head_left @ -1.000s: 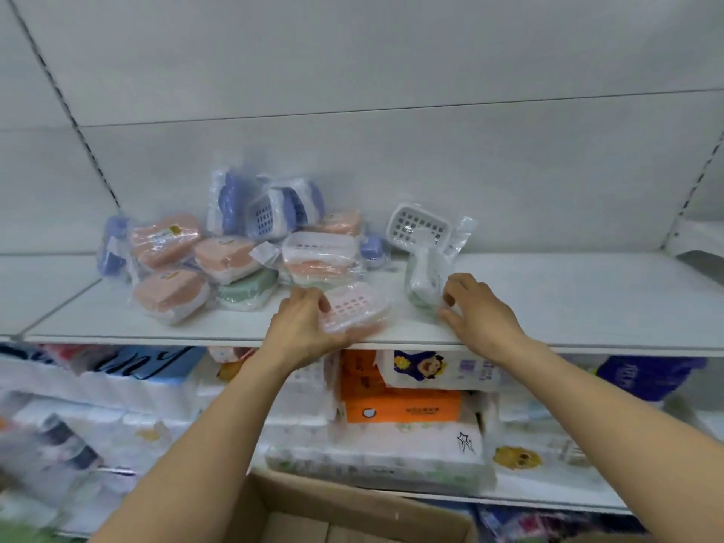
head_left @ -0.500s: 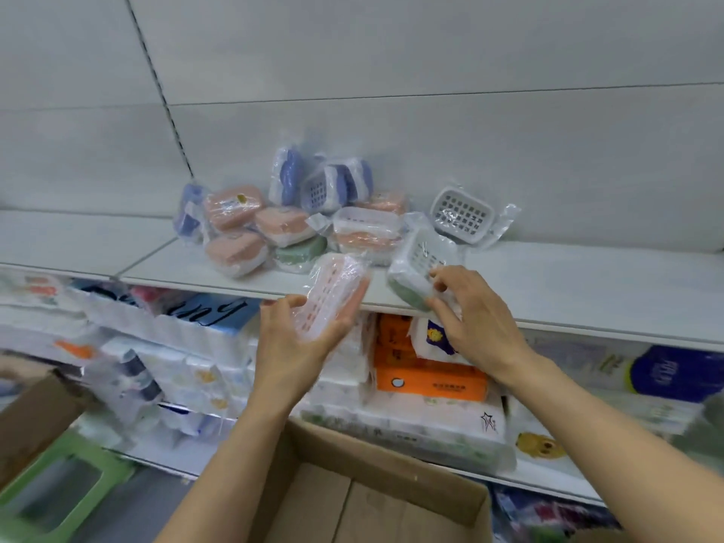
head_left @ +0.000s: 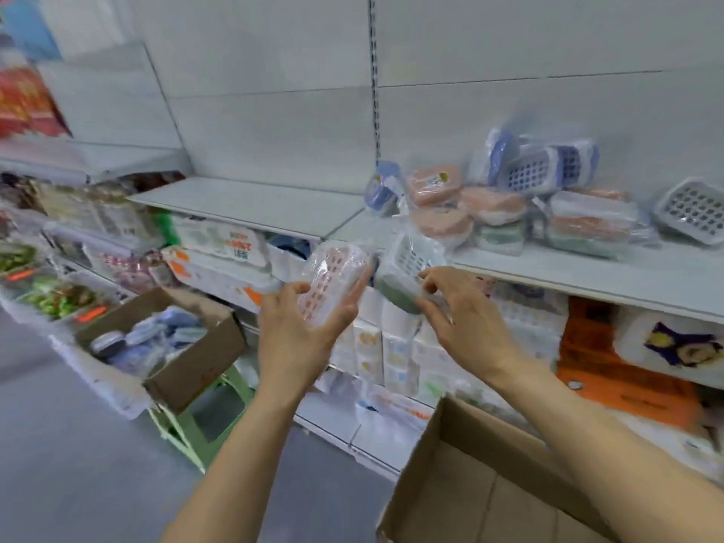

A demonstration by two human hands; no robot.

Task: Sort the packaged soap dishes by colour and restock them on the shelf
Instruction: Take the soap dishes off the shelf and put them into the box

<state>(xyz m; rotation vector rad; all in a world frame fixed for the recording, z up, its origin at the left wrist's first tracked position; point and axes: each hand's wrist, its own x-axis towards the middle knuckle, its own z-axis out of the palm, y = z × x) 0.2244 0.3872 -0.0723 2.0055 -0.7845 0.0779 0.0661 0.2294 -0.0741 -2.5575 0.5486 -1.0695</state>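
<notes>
My left hand (head_left: pixel 301 331) grips a wrapped pink soap dish (head_left: pixel 333 280) in front of the shelf edge. Beside it, my right hand (head_left: pixel 462 319) holds a wrapped green-and-white soap dish (head_left: pixel 407 272) by its lower end. Both packets hang in the air below the level of the white shelf (head_left: pixel 548 268). On that shelf lies a mixed pile of packaged soap dishes (head_left: pixel 505 205) in pink, blue and green. A single white dish (head_left: pixel 691 215) leans at the pile's right end.
A cardboard box (head_left: pixel 164 346) with blue packets sits on a green stool (head_left: pixel 203 421) at the left. An open cardboard box (head_left: pixel 489 476) stands below my right arm. Lower shelves hold tissue packs (head_left: pixel 395 358). The left shelf section (head_left: pixel 250 201) is bare.
Both hands have lifted their packets off the shelf and drawn them back toward me. My view has swung to the left, bringing the box on the stool into sight.
</notes>
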